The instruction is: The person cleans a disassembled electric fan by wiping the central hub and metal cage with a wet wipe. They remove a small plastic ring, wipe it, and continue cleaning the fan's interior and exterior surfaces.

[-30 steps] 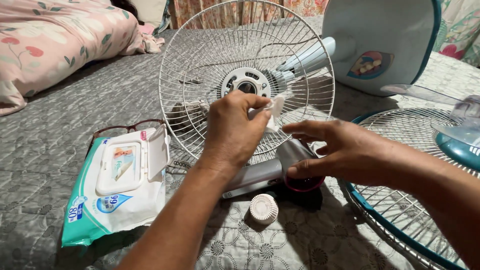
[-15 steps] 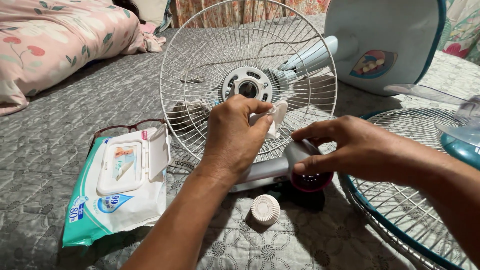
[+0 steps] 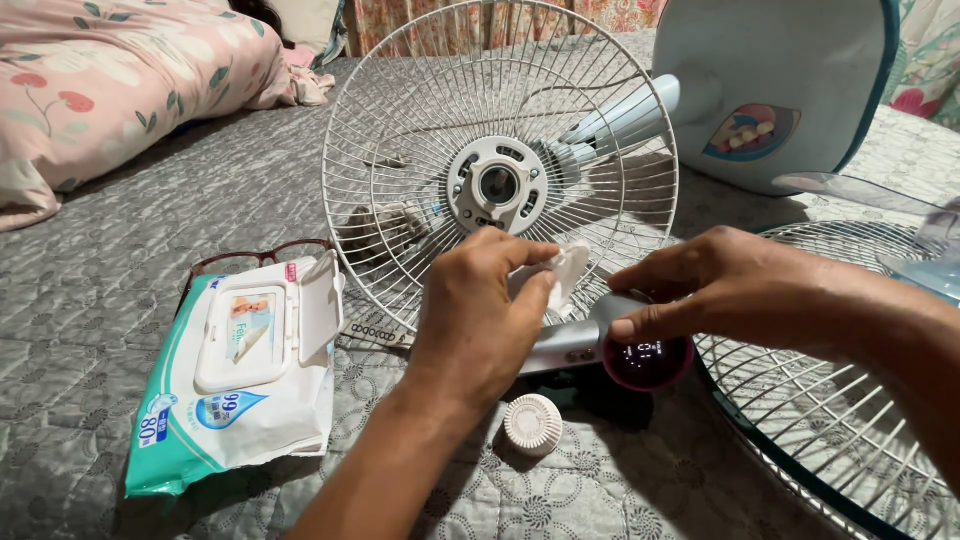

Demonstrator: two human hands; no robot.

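My left hand pinches a small white wipe and presses it against a silver hair dryer lying on the grey bedspread. My right hand rests on top of the dryer near its round maroon rear end, fingers curled over the body. Just behind both hands a white wire fan guard stands upright, with its round hub facing me.
An open pack of wet wipes lies at left with glasses behind it. A small round white cap sits in front of the dryer. A fan base, second grille and pillow surround.
My left hand with the wipe has slid down from the guard's wires onto the dryer. My right hand stays on the dryer's rear end.
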